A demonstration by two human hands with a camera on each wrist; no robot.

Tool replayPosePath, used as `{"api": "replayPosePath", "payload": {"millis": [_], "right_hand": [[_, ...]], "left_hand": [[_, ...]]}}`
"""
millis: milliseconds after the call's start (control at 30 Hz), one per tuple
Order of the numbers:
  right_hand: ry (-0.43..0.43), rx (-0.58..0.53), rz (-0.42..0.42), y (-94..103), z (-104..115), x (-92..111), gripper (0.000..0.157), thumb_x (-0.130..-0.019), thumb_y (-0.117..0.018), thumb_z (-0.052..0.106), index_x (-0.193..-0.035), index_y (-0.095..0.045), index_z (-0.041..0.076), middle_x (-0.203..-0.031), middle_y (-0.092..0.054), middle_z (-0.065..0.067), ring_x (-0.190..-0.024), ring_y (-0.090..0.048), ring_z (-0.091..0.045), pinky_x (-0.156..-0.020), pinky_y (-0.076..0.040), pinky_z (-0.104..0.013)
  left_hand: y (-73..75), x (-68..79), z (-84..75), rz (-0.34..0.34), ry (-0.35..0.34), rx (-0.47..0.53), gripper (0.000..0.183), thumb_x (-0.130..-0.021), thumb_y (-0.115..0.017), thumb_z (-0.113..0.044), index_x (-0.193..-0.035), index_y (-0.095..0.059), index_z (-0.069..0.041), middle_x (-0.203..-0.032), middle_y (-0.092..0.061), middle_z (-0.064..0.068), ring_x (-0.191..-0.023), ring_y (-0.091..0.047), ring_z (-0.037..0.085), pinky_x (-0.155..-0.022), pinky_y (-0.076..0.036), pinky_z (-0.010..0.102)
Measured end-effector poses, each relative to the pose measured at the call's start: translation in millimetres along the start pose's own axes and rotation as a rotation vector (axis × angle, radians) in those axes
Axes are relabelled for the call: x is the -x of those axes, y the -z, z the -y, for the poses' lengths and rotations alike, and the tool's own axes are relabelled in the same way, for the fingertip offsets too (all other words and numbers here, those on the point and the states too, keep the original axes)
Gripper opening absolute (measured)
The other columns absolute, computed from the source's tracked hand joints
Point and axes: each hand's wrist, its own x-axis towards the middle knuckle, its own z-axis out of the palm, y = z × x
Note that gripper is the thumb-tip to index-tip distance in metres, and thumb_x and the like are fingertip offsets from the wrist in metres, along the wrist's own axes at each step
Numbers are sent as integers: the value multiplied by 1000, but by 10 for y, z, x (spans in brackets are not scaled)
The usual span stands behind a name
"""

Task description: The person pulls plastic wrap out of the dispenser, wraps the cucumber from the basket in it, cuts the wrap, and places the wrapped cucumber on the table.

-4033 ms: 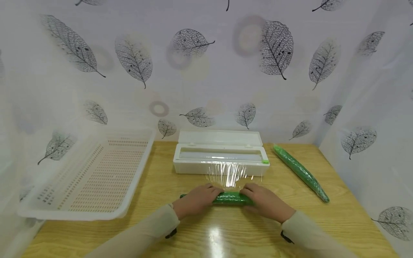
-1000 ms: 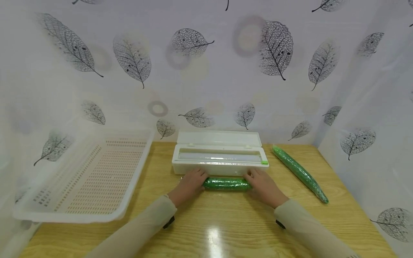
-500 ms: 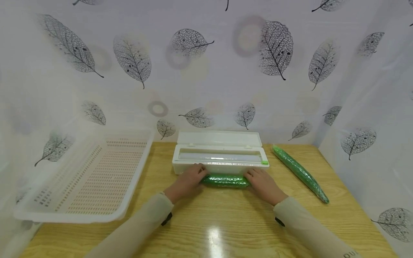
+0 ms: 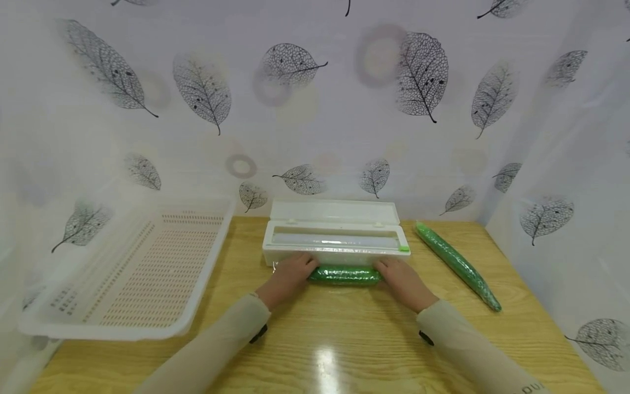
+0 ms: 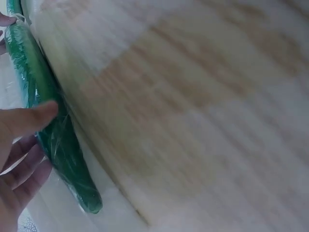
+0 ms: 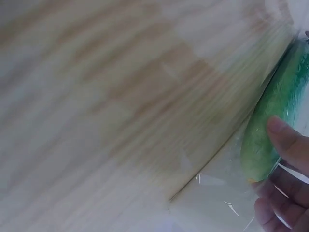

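A green cucumber (image 4: pixel 344 275) in clear plastic wrap lies sideways right in front of the white cling film dispenser (image 4: pixel 320 256). My left hand (image 4: pixel 290 276) grips its left part, with thumb and fingers on opposite sides in the left wrist view, where the cucumber's tapered end (image 5: pixel 79 179) sticks out past the fingers. Near the other end, my right hand (image 4: pixel 401 279) holds the cucumber between thumb and fingers. Loose film (image 6: pixel 227 198) spreads beyond that blunt end in the right wrist view. The dispenser's lid (image 4: pixel 334 210) stands raised, and a film roll (image 4: pixel 334 239) shows inside.
A second wrapped cucumber (image 4: pixel 460 268) lies slanted on the wooden table (image 4: pixel 315 334) at the right. At the left stands a white perforated plastic basket (image 4: pixel 182 323). A leaf-patterned curtain (image 4: pixel 334 120) hangs behind and along the sides.
Since four seconds ago, both hands have rolled the cucumber away from me up to the dispenser, and the stretched film between them has shortened. In the last half second little has moved.
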Motion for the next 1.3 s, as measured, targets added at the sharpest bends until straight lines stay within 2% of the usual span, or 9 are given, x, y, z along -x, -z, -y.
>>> {"api": "replayPosePath", "payload": {"millis": [233, 400, 600, 833, 1067, 1200, 1300], "right_hand": [[-52, -95, 69, 37, -31, -7, 36, -70, -79, 8, -102, -62, 6, -106, -66, -10, -101, -63, -27, -89, -53, -40], [-37, -164, 80, 75, -88, 28, 36, -73, -76, 5, -107, -64, 6, -110, -66, -10, -105, -62, -27, -91, -52, -42], [-11, -235, 86, 122, -163, 99, 40, -75, -76, 7, -113, -64, 5, -116, -65, -10, -111, -59, -30, -95, -49, -44], [6, -170, 58, 110, -186, 142, 41, -73, -78, 10, -110, -65, 3, -113, -64, -12, -108, -60, -29, -91, -52, -40], [-19, -91, 30, 74, -165, 129, 41, -74, -78, 15, -111, -65, 3, -111, -64, -13, -103, -63, -27, -87, -54, -39], [-24, -101, 49, 98, -174, 163, 44, -78, -76, 17, -117, -62, 3, -116, -62, -13, -106, -61, -28, -90, -53, -40], [-59, -136, 74, 172, -209, 197, 44, -81, -73, 19, -120, -60, 4, -119, -63, -12, -107, -62, -27, -90, -53, -41]], "left_hand": [[86, -13, 4, 104, 30, 65, 35, -77, -76, -18, -109, -62, -12, -104, -61, 1, -93, -60, 15, -79, -54, 26], [109, -33, 11, 127, 17, 44, 37, -76, -77, -15, -109, -62, -12, -105, -62, 1, -95, -61, 15, -82, -54, 27], [139, -43, -4, 141, 36, 51, 38, -75, -78, -14, -109, -62, -11, -106, -63, 2, -95, -62, 16, -82, -54, 28], [122, -46, -36, 123, 43, 26, 35, -75, -77, -14, -107, -62, -11, -106, -62, 3, -92, -62, 16, -78, -55, 27], [113, -27, -48, 107, 35, 25, 38, -75, -76, -15, -111, -65, -10, -103, -62, 3, -89, -60, 15, -75, -54, 26], [154, -15, -77, 117, 47, 52, 37, -78, -75, -18, -112, -64, -8, -103, -62, 4, -89, -60, 16, -73, -54, 27], [174, -15, -94, 137, 66, 62, 34, -81, -72, -22, -111, -64, -8, -103, -62, 3, -88, -60, 15, -71, -54, 26]]}}
